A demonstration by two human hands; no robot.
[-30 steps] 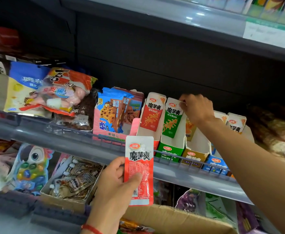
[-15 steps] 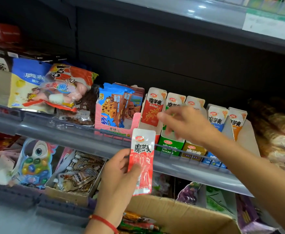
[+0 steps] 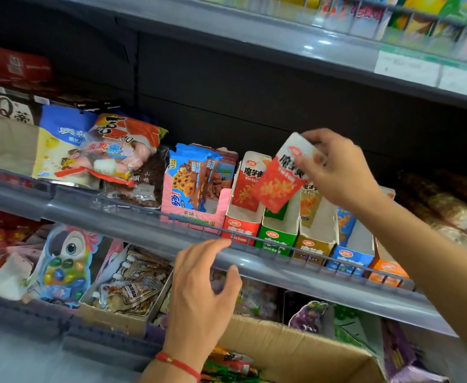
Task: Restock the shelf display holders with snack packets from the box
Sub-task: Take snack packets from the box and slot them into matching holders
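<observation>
My right hand [image 3: 337, 167] pinches a red and white snack packet [image 3: 279, 181] by its top, holding it tilted above the red display holder [image 3: 242, 225] and the green holder [image 3: 278, 239]. The red holder has one packet [image 3: 250, 183] standing in it. More holders, brown [image 3: 313, 247], blue [image 3: 348, 258] and orange [image 3: 387, 272], line the shelf to the right. My left hand [image 3: 201, 294] hangs empty with fingers spread, just below the shelf's front rail. The cardboard box [image 3: 295, 352] sits at the bottom with packets [image 3: 226, 366] inside.
A pink biscuit display box [image 3: 196, 200] stands left of the red holder. Large snack bags [image 3: 94, 150] fill the shelf's left side. The grey shelf rail [image 3: 132, 214] runs across. Below are a tray of pouches [image 3: 127, 288] and a parrot-shaped candy pack [image 3: 63, 266].
The red packet has passed from my left hand to my right hand, which lifted it up over the holders. My left hand has let go and now hangs empty.
</observation>
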